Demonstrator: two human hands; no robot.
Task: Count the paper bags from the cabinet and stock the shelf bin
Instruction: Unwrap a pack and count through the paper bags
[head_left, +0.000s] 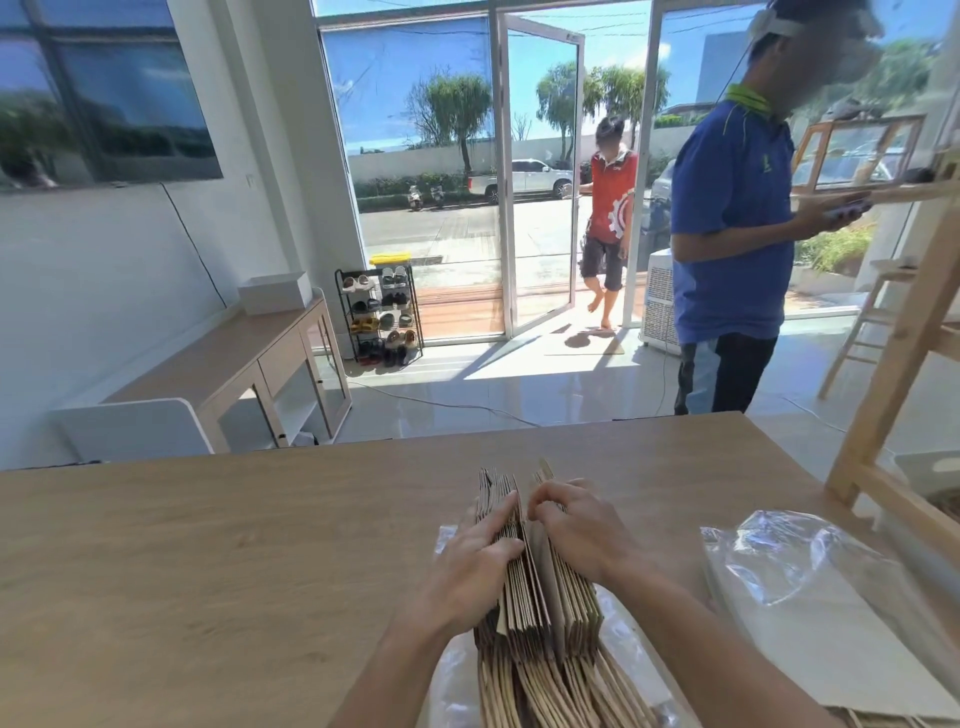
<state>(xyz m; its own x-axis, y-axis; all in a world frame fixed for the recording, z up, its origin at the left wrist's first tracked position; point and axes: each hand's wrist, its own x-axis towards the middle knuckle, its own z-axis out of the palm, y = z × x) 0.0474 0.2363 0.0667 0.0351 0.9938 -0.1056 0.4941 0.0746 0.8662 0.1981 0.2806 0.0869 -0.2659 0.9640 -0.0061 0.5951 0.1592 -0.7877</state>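
Note:
A thick stack of brown paper bags (540, 613) stands on edge on the wooden table (208, 561), its twisted handles pointing toward me. My left hand (467, 561) presses flat against the stack's left side, fingers over the top edges. My right hand (576, 525) curls over the right part of the stack, fingertips pinching bag edges and splitting the stack into two bundles with a narrow gap between them. Clear plastic wrap (452, 680) lies under the stack.
A crumpled clear plastic bag (789, 551) lies on white sheets at the right. A wooden shelf frame (893, 364) rises at the table's right edge. A person in a blue shirt (732, 218) stands beyond the table; another person (608, 223) steps through the open glass door.

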